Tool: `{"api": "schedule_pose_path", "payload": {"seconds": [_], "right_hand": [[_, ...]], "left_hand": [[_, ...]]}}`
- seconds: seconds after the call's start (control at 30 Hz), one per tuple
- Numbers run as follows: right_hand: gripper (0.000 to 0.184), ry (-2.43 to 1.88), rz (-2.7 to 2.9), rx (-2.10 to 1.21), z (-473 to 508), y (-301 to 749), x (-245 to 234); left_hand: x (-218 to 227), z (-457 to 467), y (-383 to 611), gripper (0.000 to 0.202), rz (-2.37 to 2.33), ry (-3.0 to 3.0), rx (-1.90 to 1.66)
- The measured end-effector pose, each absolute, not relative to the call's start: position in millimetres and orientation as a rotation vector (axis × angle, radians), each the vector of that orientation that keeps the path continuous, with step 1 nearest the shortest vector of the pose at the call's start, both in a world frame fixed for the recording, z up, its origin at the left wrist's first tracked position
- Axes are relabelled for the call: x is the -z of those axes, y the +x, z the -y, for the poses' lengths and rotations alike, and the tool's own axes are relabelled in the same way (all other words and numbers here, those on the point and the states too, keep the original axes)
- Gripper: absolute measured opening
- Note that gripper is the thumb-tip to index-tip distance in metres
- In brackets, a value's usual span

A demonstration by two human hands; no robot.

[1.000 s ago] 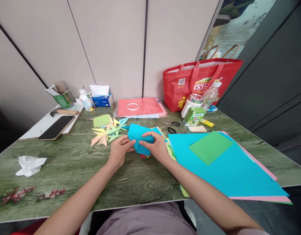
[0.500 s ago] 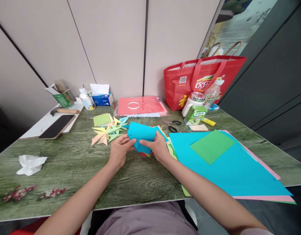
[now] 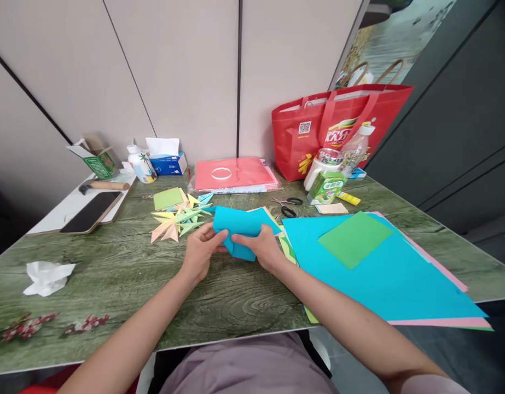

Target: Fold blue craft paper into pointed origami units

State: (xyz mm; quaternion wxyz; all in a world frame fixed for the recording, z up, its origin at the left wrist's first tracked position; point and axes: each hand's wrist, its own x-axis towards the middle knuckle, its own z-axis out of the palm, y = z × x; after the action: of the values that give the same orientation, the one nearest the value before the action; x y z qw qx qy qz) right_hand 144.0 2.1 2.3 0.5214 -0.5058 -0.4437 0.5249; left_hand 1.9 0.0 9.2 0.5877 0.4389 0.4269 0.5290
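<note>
A partly folded sheet of blue paper (image 3: 238, 223) is held above the table, with a creased flap at its lower edge. My left hand (image 3: 202, 249) pinches its left side, thumb in front and fingers behind. On the other side my right hand (image 3: 262, 246) grips it the same way, its thumb pressed near the middle. Behind the left hand lies a pile of folded pastel paper points (image 3: 180, 219). Large blue sheets (image 3: 383, 279) with a green square (image 3: 354, 239) on top lie right of my right hand. More coloured paper, partly hidden, sits under the held piece.
Black-handled scissors (image 3: 288, 208) lie behind the sheets. A green carton (image 3: 326, 187), glue stick (image 3: 348, 197) and red bag (image 3: 299, 142) stand back right. At left are a phone (image 3: 90, 212), a hammer (image 3: 106, 186), a tissue box (image 3: 169, 164) and a crumpled tissue (image 3: 48, 277).
The blue paper has tilted slightly, and its lower flap now covers the coloured bits seen beneath it before. Both hands keep their hold. The view has shifted a little.
</note>
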Motion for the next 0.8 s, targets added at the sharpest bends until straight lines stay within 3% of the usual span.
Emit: {"api": "schedule_pose_path", "payload": {"seconds": [0.33, 0.8], "right_hand": [[0.043, -1.105, 1.023, -1.318, -6.3, 150.4, 7.3], [0.027, -1.162, 1.073, -1.262, -5.6, 152.6, 5.4]], "left_hand": [[-7.3, -2.8, -2.9, 0.025, -0.927, 1.043, -1.116], [-2.2, -4.2, -2.7, 0.024, -0.959, 0.954, -1.117]]}}
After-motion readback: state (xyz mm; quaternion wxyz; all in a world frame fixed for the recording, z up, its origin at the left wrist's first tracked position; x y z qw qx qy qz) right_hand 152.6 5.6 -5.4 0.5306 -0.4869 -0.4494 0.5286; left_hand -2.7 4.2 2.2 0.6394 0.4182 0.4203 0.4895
